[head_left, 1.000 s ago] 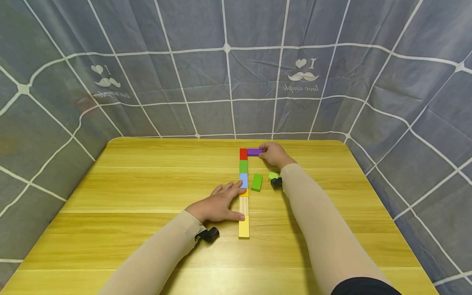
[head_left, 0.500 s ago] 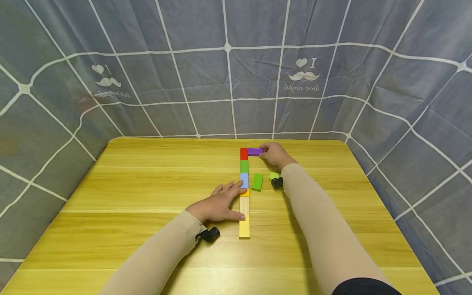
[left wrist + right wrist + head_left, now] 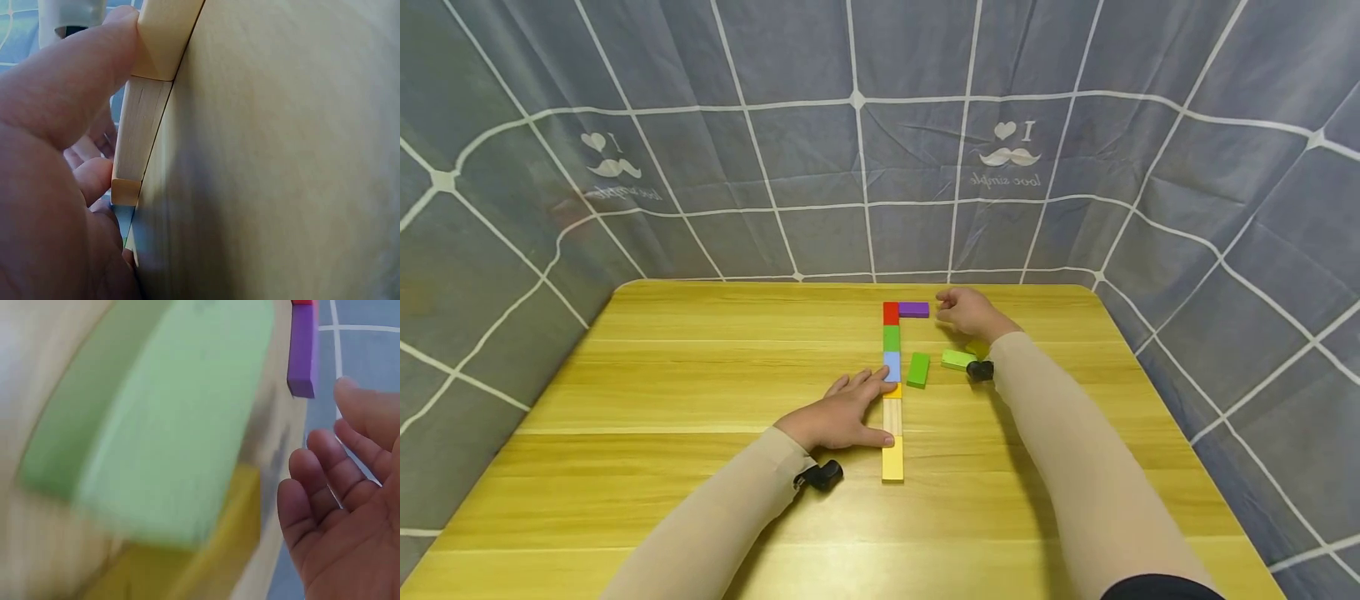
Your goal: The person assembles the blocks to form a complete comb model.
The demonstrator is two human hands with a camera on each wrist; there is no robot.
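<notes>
A straight row of wooden blocks runs away from me: a yellow block, a plain wood block, an orange block, then a light blue block, a green block and a red block. A purple block lies crosswise against the red one's right side. My left hand rests along the row with spread fingers, its thumb on the yellow block and fingertips near the blue and orange ones. Just right of the purple block, my right hand holds nothing; its fingers are loosely bent.
A loose green block lies right of the row. Farther right are a light green block and, partly under my right wrist, a dark yellow block. A grey curtain hangs behind the wooden table.
My right hand has let go of the purple block and moved slightly right, uncovering more of the light green block and the dark yellow one. My left hand stays on the row.
</notes>
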